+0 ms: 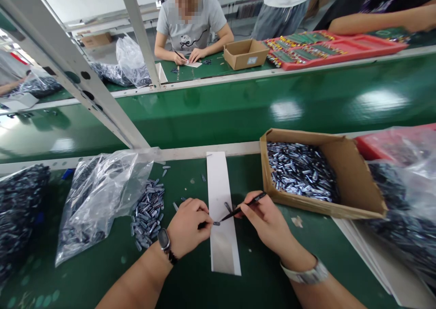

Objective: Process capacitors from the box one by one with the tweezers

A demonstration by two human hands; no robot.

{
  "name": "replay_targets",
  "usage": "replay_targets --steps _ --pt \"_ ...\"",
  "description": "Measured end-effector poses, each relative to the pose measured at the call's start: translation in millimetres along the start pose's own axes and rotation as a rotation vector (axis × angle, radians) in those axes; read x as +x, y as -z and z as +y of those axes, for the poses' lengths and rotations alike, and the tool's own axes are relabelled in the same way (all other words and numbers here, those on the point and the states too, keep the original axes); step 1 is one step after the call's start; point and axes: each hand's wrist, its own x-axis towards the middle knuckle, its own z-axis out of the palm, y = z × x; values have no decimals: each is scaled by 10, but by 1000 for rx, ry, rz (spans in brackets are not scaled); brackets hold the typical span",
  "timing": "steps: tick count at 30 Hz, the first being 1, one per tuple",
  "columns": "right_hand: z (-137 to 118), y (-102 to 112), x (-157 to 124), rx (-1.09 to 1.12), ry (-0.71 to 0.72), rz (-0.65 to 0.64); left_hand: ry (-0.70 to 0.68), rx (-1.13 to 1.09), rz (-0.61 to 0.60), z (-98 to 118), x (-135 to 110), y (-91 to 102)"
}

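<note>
My left hand (188, 226) is closed in a pinch over the left edge of a long white paper strip (222, 209) lying on the green bench; what its fingers hold is too small to name. My right hand (265, 220) grips a thin black pen-like tool (241, 208), whose tip points left at a small dark cylindrical part (216, 223) at my left fingertips. One more small part (228, 206) lies on the strip. A pile of small silvery-blue cylinders (147, 211) lies just left of my left hand.
An open cardboard box (354, 182) of the same cylinders sits at the right. A clear plastic bag (98, 195) lies at left, another bag (408, 200) at far right. A green conveyor belt (238, 109) runs behind. A person (192, 25) works opposite beside a small box (245, 52) and red trays (323, 48).
</note>
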Motion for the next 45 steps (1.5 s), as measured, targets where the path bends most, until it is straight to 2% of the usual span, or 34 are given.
replay_targets --steps 5,11,20,29,37,45 --pt "50 8 14 8 16 28 -19 7 18 -4 -12 -9" --pt "14 15 9 -16 15 -35 -66 20 35 -19 -26 -16" --pt "-1 2 5 -19 16 -29 -33 27 5 11 -10 -2" --pt "-29 -6 -10 -10 46 -49 -97 63 30 -36 -44 -25" --pt "-7 -6 -26 -42 69 -57 -114 200 -98 -12 -65 31" --pt "-56 41 -29 -5 86 -55 -69 248 -96 87 -57 35"
